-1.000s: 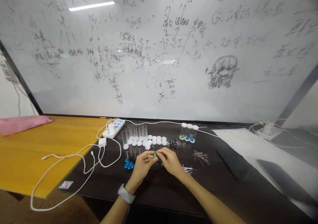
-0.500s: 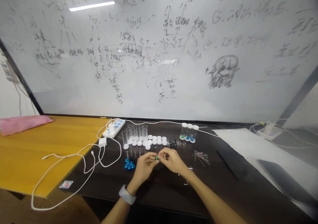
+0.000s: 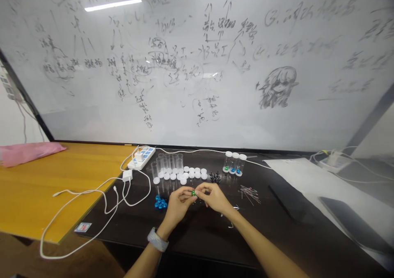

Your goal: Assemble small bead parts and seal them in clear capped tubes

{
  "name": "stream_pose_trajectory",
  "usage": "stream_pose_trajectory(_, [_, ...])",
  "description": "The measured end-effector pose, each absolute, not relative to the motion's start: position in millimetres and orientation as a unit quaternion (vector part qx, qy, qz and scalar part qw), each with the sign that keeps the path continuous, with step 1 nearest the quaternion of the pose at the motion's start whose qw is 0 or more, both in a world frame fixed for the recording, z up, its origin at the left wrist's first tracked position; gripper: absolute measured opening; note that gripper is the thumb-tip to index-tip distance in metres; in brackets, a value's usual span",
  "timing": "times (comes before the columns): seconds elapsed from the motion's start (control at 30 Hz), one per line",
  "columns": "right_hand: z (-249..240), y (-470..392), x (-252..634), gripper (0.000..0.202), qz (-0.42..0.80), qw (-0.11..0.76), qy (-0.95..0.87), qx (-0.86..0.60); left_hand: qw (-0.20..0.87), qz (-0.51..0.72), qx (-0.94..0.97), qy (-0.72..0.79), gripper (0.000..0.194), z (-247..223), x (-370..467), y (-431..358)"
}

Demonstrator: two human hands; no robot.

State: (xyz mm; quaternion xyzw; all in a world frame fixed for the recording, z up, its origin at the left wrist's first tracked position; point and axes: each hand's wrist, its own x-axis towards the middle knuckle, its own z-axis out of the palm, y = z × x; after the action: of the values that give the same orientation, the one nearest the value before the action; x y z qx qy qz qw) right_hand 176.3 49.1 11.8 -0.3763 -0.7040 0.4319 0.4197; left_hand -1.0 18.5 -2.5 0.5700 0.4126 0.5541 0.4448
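Observation:
Between the fingertips of both hands is a small green ball (image 3: 193, 193), with a thin wire or stick rising from it. My left hand (image 3: 179, 202) pinches it from the left. From the right, my right hand (image 3: 212, 196) has its thumb and forefinger closed on the same piece. Blue balls (image 3: 160, 203) lie in a cluster left of my left hand. Beyond the hands are white caps (image 3: 197, 173), clear tubes (image 3: 168, 163) standing upright, and small black pieces (image 3: 214, 177). Thin pins or wires (image 3: 250, 194) lie in a pile to the right.
Three capped tubes (image 3: 234, 164) with green and blue balls stand at the back. A power strip (image 3: 141, 159) and white cables (image 3: 115, 204) are on the left. A dark phone-like slab (image 3: 286, 204) and a grey device (image 3: 353, 224) lie right. A whiteboard (image 3: 197, 126) stands behind.
The green ball and the fingertips have moved slightly up and left. The thin wire above the ball shows more clearly. Both hands still hold the piece.

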Motion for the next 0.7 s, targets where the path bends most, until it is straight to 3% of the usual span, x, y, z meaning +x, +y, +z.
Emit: stream_pose_trajectory(0.7, [12.9, 43.2, 175.9, 0.017, 0.233, 0.432, -0.79, -0.367, 0.374, 0.555, 0.612, 0.422, 0.019, -2.5, 0.8, 16.4])
